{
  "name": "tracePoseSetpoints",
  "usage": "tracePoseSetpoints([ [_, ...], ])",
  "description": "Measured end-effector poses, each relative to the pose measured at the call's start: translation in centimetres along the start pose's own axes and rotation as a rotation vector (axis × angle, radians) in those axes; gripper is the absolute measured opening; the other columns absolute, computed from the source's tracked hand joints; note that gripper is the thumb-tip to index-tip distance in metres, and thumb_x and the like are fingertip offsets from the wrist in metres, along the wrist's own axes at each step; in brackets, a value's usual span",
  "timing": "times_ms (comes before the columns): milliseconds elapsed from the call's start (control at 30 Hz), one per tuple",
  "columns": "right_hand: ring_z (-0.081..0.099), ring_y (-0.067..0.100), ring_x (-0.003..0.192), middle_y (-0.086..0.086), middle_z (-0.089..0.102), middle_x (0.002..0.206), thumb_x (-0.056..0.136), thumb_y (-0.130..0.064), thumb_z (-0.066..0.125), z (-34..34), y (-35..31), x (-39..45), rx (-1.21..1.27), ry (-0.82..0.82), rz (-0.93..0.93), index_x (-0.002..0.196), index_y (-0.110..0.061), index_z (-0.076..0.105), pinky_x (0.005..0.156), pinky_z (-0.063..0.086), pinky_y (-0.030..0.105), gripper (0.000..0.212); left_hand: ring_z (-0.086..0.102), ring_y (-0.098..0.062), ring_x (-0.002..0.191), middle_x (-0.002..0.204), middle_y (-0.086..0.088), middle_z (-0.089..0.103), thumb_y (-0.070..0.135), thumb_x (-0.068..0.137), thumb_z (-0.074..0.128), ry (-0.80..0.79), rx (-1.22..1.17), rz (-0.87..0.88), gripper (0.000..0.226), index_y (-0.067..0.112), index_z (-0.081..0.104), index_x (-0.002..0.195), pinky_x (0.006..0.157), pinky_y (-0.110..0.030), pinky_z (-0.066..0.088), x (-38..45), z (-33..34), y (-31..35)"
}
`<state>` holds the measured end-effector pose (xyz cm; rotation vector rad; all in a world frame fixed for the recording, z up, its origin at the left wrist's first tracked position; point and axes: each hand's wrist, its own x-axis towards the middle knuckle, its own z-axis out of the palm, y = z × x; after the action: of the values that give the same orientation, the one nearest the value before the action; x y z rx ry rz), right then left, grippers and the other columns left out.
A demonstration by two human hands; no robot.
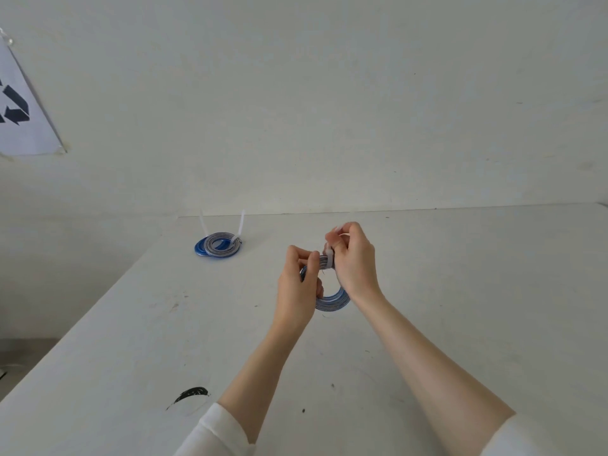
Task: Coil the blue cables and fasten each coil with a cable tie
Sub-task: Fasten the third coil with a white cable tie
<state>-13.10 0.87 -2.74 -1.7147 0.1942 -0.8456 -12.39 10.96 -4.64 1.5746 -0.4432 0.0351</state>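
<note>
- Head view: my left hand point(297, 284) grips the left side of a round coil of flat blue-and-grey cable point(332, 299), fingers curled round the stacked turns, holding it up just above the white tabletop point(460, 291) in front of me.
- My right hand point(352, 258) pinches the tail of a thin white plastic cable tie point(328, 255) that wraps the top of the coil; the tail end itself is blurred, so I cannot tell how far it is drawn through.
- I judge the coil light and springy: the turns will want to fan apart, so I should hold close beside the tie, squeezing the layers flat while the strap tightens.
- The tie looks slick and narrow; a firm pinch near its head, pulling straight away from the coil, seems the best hold.
- Further back on the left of the tabletop lie two more blue-and-grey cable coils point(218, 248), overlapping, each with a white tie tail point(241, 223) standing upright.
- A white paper sheet with a dark recycling mark point(19, 106) hangs on the wall at far left.
</note>
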Motion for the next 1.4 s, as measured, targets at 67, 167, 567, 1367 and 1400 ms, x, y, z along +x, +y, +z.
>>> tracePoseSetpoints([
  [67, 0.059, 0.006, 0.056, -0.006, 0.062, 0.062, 0.091, -0.015, 0.057, -0.8, -0.2, 0.5, -0.047, -0.118, 0.042, 0.078, -0.020, 0.051, 0.059, 0.049, 0.021, 0.015, 0.043, -0.011, 0.046, 0.069, 0.001, 0.059, 0.021, 0.096, 0.043, -0.005, 0.070, 0.028, 0.021, 0.024, 0.042, 0.076, 0.049, -0.027, 0.039, 0.0, -0.4, -0.2],
  [167, 0.061, 0.015, 0.061, 0.001, 0.066, 0.070, 0.088, -0.022, 0.062, -2.2, -0.3, 1.2, -0.054, -0.325, 0.189, 0.080, -0.018, 0.053, 0.064, 0.050, 0.029, 0.012, 0.042, -0.010, 0.046, 0.064, 0.002, 0.058, 0.022, 0.095, 0.046, -0.023, 0.147, 0.050, 0.020, 0.027, 0.045, 0.076, 0.046, -0.022, 0.037, -0.1, -0.9, -0.6],
  [567, 0.054, 0.000, 0.054, -0.010, 0.055, 0.072, 0.093, -0.003, 0.040, 0.2, 0.1, -0.6, -0.124, 0.005, 0.031, 0.075, -0.021, 0.034, 0.050, 0.050, 0.026, 0.026, 0.052, -0.007, 0.040, 0.065, -0.004, 0.057, 0.015, 0.096, 0.044, 0.068, 0.092, 0.093, 0.022, 0.024, 0.045, 0.076, 0.040, -0.018, 0.043, -1.2, 0.8, 0.6],
  [1367, 0.051, -0.001, 0.044, -0.004, 0.057, 0.058, 0.090, -0.004, 0.053, -2.1, 0.5, 0.9, -0.023, 0.217, 0.011, 0.075, -0.016, 0.042, 0.045, 0.036, 0.006, 0.022, 0.066, -0.011, 0.074, 0.073, 0.000, 0.073, 0.002, 0.084, 0.062, -0.143, -0.263, -0.157, 0.032, 0.026, 0.075, 0.069, 0.074, -0.022, 0.056, -1.7, 0.0, 1.1],
  [1400, 0.052, -0.001, 0.043, -0.004, 0.057, 0.056, 0.089, -0.006, 0.055, -2.3, 0.4, 1.0, -0.024, 0.193, 0.032, 0.074, -0.016, 0.043, 0.046, 0.036, 0.006, 0.022, 0.066, -0.011, 0.073, 0.073, 0.001, 0.073, 0.001, 0.085, 0.062, -0.145, -0.259, -0.156, 0.032, 0.026, 0.075, 0.069, 0.073, -0.022, 0.056, -1.6, -0.2, 1.0],
])
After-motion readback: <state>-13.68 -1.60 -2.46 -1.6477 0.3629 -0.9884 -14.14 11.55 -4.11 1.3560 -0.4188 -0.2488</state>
